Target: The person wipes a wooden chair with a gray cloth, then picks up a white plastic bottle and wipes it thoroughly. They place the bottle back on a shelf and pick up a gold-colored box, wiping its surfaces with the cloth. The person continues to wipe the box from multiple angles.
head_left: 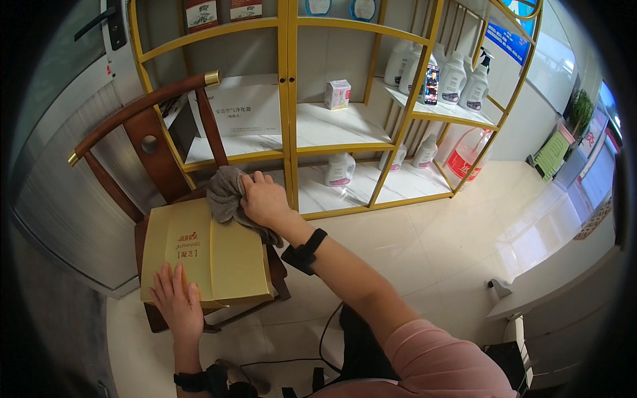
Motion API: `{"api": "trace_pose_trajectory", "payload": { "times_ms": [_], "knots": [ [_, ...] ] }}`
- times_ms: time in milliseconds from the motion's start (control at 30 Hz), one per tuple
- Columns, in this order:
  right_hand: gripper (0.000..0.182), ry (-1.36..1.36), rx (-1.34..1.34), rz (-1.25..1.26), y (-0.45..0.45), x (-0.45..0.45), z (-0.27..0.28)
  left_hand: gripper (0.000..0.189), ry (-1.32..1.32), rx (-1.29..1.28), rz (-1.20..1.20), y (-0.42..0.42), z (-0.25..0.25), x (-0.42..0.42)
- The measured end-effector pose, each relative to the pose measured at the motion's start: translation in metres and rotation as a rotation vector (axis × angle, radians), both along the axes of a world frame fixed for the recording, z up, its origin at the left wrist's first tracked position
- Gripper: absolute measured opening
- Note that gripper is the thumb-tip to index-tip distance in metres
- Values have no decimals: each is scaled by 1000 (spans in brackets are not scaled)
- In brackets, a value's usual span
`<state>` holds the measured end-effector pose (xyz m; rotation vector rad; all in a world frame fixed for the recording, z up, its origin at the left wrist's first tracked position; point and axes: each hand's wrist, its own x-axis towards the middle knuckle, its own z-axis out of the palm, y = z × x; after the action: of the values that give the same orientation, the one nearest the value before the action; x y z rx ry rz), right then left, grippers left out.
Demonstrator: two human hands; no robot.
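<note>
A gold gift box [234, 268] bearing red print lies flat on the seat of a dark wooden chair [149, 134] with brass-tipped top rail. Spread on the lid's near left part, my left hand [178, 298] holds nothing, its fingers apart. My right hand [265, 199] grips a grey cloth [226, 191] bunched over the far right corner of the box. One end of the cloth hangs past the box's right edge. The lid has a seam running lengthwise down its middle.
Beyond the chair stands a gold-framed shelf unit [288, 99] with a white carton [249, 109], a small box [338, 94] and several white bottles [453, 77]. A phone [431, 84] is at its right side. A black cable [283, 360] crosses the tiled floor.
</note>
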<state>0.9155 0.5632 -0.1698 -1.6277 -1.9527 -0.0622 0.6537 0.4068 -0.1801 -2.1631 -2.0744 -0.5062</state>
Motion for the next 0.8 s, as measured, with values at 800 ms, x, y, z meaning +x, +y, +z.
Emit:
{"api": "trace_pose_trajectory", "payload": {
  "times_ms": [800],
  "knots": [
    [66,-164,59,774,-122,-26,10,50,17,40,-41,4,-5,-1]
  ]
}}
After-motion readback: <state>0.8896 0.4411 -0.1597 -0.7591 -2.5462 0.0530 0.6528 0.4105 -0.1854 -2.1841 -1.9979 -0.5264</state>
